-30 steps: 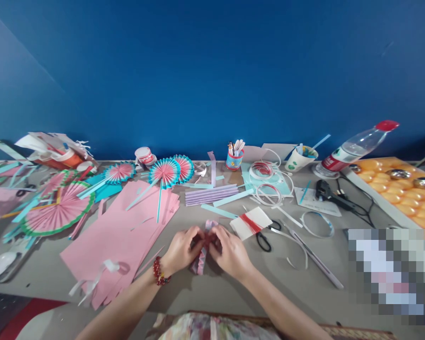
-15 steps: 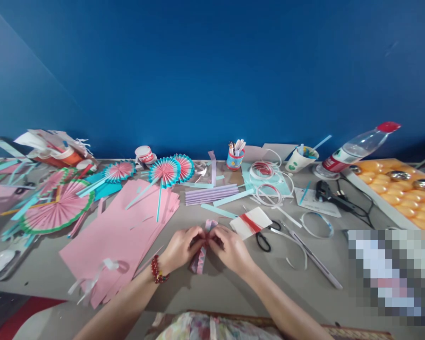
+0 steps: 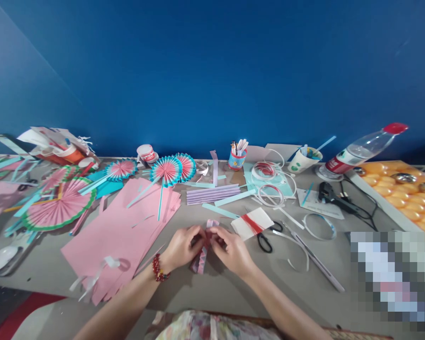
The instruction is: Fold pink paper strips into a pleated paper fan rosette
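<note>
A narrow bundle of pleated pink and lilac paper (image 3: 201, 262) stands end-on toward me on the grey table. My left hand (image 3: 184, 245) is closed on its left side, thumb and fingers pinched at its middle. Across from it, my right hand (image 3: 232, 250) also pinches closed at the middle, where a bit of red that looks like thread (image 3: 208, 240) shows between the fingertips. The fingers hide most of that spot. Just beyond my right hand lies a white card (image 3: 241, 227) wound with red thread, resting partly by black-handled scissors (image 3: 265, 243).
Pink paper sheets (image 3: 116, 231) spread to the left, near finished paper fans (image 3: 166, 171). Lilac pleated strips (image 3: 212, 194) lie ahead. On the right are a utility knife (image 3: 318, 262), a white cord coil (image 3: 271, 194), a glue gun (image 3: 335, 196) and a tilted-looking bottle (image 3: 361, 151).
My right hand's fingers have shifted slightly at the bundle's middle. The left hand and the paper hold nearly still. The whole view has moved a little.
</note>
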Motion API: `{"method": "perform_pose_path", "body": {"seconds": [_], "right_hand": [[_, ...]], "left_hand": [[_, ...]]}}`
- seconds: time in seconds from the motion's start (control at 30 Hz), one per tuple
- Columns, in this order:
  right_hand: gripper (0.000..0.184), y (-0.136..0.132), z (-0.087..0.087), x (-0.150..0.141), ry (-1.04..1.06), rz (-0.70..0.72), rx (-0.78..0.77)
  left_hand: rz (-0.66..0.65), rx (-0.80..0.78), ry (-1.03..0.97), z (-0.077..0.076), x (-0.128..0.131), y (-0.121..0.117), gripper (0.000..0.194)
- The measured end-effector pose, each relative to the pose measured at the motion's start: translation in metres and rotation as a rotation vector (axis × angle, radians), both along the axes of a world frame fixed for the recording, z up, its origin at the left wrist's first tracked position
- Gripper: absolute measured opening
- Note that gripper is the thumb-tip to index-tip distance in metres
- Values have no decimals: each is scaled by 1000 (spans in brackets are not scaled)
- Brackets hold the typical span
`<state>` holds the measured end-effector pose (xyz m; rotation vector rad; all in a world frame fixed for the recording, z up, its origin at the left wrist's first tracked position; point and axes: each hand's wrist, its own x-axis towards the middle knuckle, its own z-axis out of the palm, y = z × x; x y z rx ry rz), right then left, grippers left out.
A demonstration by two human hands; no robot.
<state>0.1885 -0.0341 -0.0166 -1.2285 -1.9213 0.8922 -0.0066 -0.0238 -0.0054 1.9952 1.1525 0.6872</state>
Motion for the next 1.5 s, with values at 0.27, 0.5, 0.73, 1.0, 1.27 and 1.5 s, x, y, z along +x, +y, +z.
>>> {"method": "perform_pose_path", "body": {"seconds": [0.27,0.5,0.73,1.0,1.27,1.5], "right_hand": [[14,-4,-8,-8,-284,-13,199],[19,-8,-8,-5,-329,-6,290],[12,-7,-10,-8,-282,-29,189],[11,-5,-8,-6,-222,-22,102],[8,-4,-9,-6,-206,-47,58],[8,-4,-14,-5,-226,-63,67]], "left_hand": [[5,-39,7,1,-3,1,7],[35,-55,17,0,-2,0,7],[58,-72,-18,0,0,0,7],[-47,-152,-118,5,-2,3,11],[-101,-9,-47,-2,-6,3,16],[-80,193,33,-6,-2,0,16]]}}
